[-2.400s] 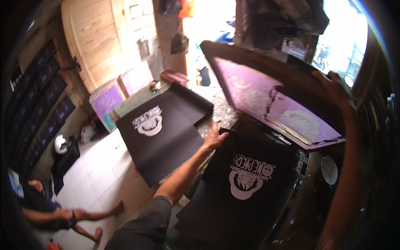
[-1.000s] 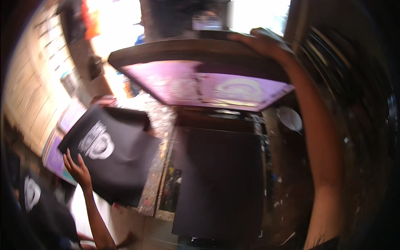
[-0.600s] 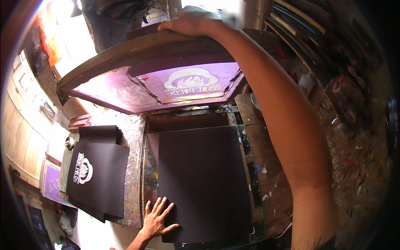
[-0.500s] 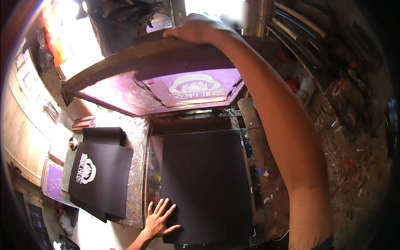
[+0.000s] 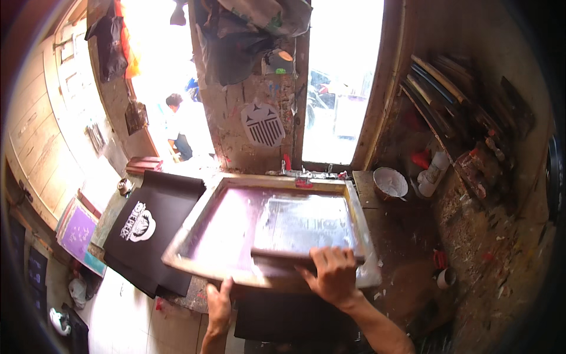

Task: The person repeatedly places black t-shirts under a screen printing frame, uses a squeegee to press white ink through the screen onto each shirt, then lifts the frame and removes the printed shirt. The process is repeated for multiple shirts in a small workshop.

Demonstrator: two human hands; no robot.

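Observation:
A wooden-framed printing screen (image 5: 364, 233) is lowered over a black sheet (image 5: 289, 318), whose near part shows below the frame. My right hand (image 5: 334, 277) is closed on a long, dark-edged squeegee (image 5: 283, 258) near the frame's close side. Beyond the squeegee, a pale whitish film covers the right half of the mesh (image 5: 306, 221); the left half looks purple and glary. My left hand (image 5: 218, 307) is at the frame's near edge, thumb and a finger apart, with its other fingers hard to see.
Black sheets with a white printed face (image 5: 141, 226) lie stacked on the left. A white tub (image 5: 390, 183) and a bottle (image 5: 433, 174) stand at the back right. Hinge clamps (image 5: 306, 176) line the frame's far side. Another person (image 5: 178, 127) is beyond the doorway.
The raised screen has come down over the black sheet. My right hand has left its top edge and now grips the squeegee. My left hand has moved off the sheet to the frame's edge.

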